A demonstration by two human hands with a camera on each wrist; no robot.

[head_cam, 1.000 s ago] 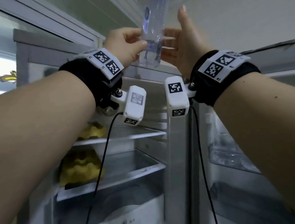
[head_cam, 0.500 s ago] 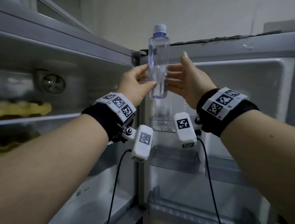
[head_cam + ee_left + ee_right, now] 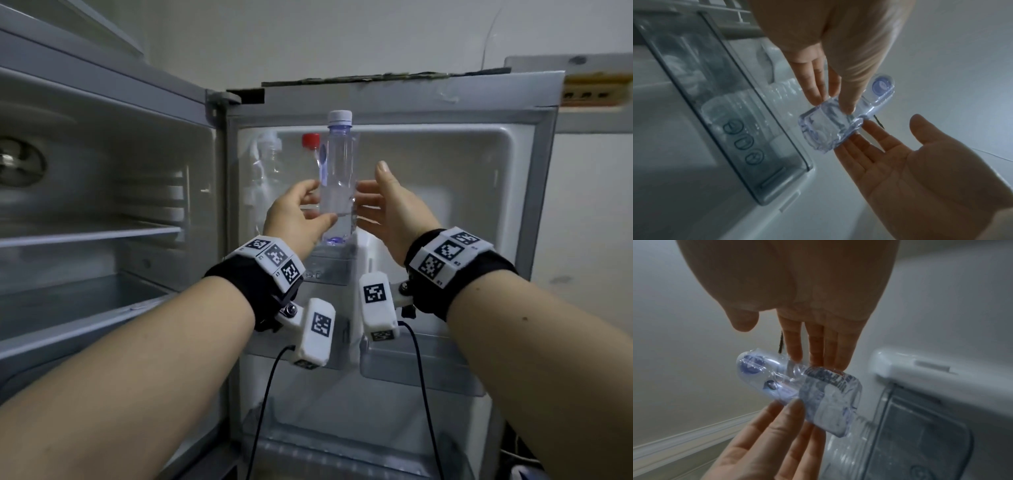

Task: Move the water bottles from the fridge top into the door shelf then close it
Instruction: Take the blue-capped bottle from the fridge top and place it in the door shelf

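**Bottle lowered to the door shelf**

Since half a second ago we have brought the bottle [image 3: 337, 178] down from the height of the fridge's top edge, so it now stands upright against the inner door [image 3: 428, 164], its base just above the door shelf [image 3: 325, 265]. Our left hand [image 3: 296, 219] pinches its lower part, thumb in front and fingers curled behind. Our right hand [image 3: 390, 209] lies open, straight fingers touching the other side, thumb raised clear. Behind it in the shelf stands a red-capped bottle [image 3: 310, 150]. To the left are the fridge's shelves [image 3: 89, 233].
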